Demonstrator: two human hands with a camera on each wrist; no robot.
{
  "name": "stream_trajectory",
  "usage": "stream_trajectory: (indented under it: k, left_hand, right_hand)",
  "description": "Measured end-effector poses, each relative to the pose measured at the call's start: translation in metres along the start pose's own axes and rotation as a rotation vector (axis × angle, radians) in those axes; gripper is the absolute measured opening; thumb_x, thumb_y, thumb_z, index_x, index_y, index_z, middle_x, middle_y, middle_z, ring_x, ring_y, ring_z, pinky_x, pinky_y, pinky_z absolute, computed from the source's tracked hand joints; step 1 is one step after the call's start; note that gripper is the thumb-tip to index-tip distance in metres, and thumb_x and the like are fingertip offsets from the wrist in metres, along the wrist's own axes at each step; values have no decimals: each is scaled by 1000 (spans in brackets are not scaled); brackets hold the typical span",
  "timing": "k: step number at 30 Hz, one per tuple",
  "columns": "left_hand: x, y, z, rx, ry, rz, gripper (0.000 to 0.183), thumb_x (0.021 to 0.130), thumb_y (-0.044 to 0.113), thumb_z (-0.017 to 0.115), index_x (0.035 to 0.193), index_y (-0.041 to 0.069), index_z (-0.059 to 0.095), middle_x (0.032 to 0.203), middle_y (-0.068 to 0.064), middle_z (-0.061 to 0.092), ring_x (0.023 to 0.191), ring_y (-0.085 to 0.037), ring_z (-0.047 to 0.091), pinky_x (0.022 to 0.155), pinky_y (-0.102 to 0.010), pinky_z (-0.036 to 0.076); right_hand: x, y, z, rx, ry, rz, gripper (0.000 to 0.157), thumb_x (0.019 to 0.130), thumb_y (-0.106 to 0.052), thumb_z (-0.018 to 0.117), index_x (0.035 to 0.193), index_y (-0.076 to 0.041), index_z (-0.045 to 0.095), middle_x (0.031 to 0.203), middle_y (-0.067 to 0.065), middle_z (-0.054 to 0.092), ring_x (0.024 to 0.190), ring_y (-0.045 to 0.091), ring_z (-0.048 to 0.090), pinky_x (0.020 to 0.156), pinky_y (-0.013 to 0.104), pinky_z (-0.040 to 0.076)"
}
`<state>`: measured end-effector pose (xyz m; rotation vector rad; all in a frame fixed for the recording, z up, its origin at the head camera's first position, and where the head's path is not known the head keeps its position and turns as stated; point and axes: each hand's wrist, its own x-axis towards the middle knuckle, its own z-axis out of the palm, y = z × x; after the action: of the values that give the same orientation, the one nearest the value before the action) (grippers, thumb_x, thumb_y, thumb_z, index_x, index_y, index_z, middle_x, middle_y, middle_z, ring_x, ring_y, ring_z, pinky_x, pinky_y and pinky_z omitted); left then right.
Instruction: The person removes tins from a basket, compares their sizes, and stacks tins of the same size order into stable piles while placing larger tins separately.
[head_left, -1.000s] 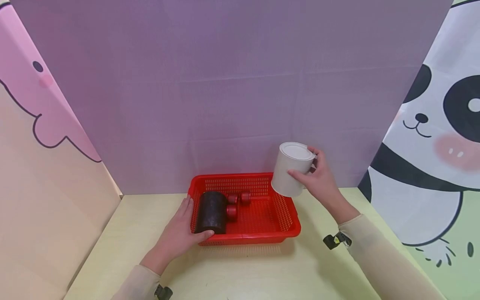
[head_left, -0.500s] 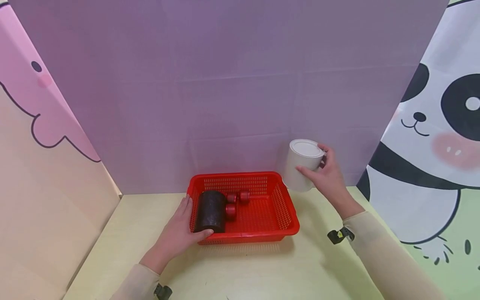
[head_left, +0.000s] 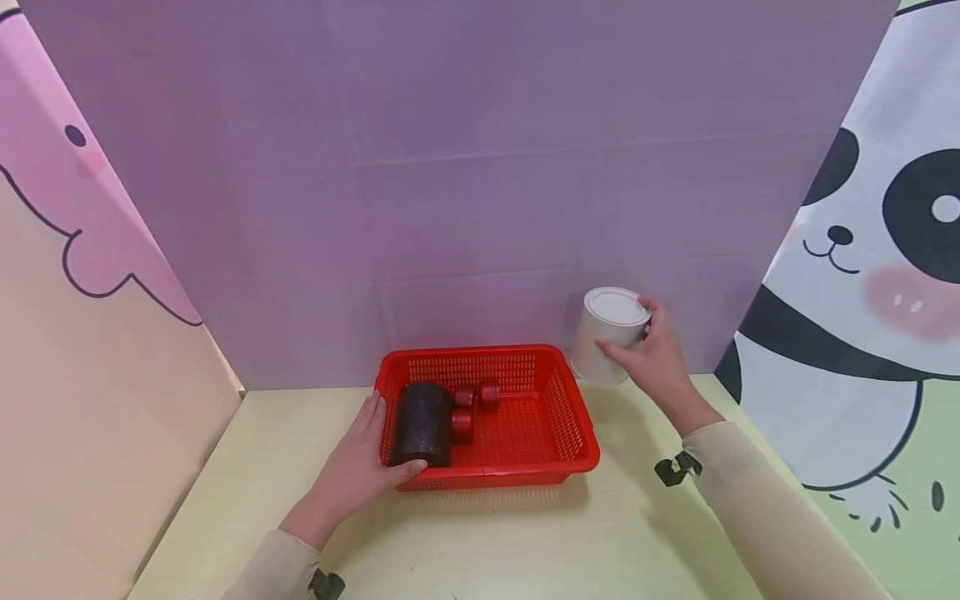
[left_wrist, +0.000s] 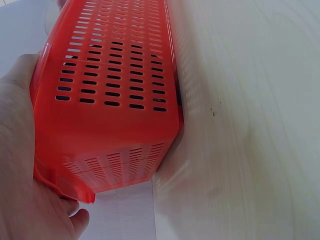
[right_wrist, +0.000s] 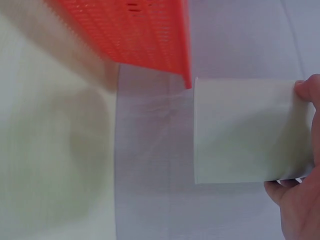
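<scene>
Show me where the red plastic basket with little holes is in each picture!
Head: the red plastic basket sits in the lower middle.
Left wrist: mostly the left half, beside the person's left hand.
Right wrist: top, left of centre, partly cut off, above and left of the smooth white cylinder.
Shared landmark: the pale wood-grained tabletop.

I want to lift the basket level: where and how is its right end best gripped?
Take the basket midway along its right rim, probably from the right, fingers under the lip: the lip juts outward and is bare. The left hand holds the left end; the can, in the right hand, is near the back right corner.
</scene>
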<state>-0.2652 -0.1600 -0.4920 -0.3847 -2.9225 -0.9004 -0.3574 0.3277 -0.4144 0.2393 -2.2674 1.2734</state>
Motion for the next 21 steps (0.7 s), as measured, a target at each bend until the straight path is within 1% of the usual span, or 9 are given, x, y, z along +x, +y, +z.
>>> stream_trajectory:
  k: [3,9,13,21]
  left_hand:
    - [0,0,0,5,-1,-2,136,83,75,83,177,6,15,185,-14,13,169,-38,16,121,-63,45]
    - [0,1,-1,1,-4,-6,136,83,74,84,177,6,14,185,-14,12,170,-38,15,121,-63,44]
    - [1,1,-1,-6,-7,-7,136,83,74,84,177,6,14,185,-14,12,170,-39,15,121,-63,44]
    - [0,1,-1,-6,-1,-7,136,83,73,84,177,5,15,185,-15,13,169,-40,16,120,-64,45]
  right_hand:
    - [0,9,4,-11,4,-5,97,89,-12,93,160,6,29,149,28,47,130,42,53,108,61,47]
    - [-1,23,11,-10,-9,-5,97,89,-11,93,159,7,28,151,30,43,136,45,49,116,68,44]
    - [-2,29,15,-9,-7,-4,97,88,-10,93,159,8,29,151,30,43,137,46,48,116,68,44]
    - [-5,39,18,26,-34,43,99,89,-10,94,161,9,29,155,31,42,141,50,47,119,71,42]
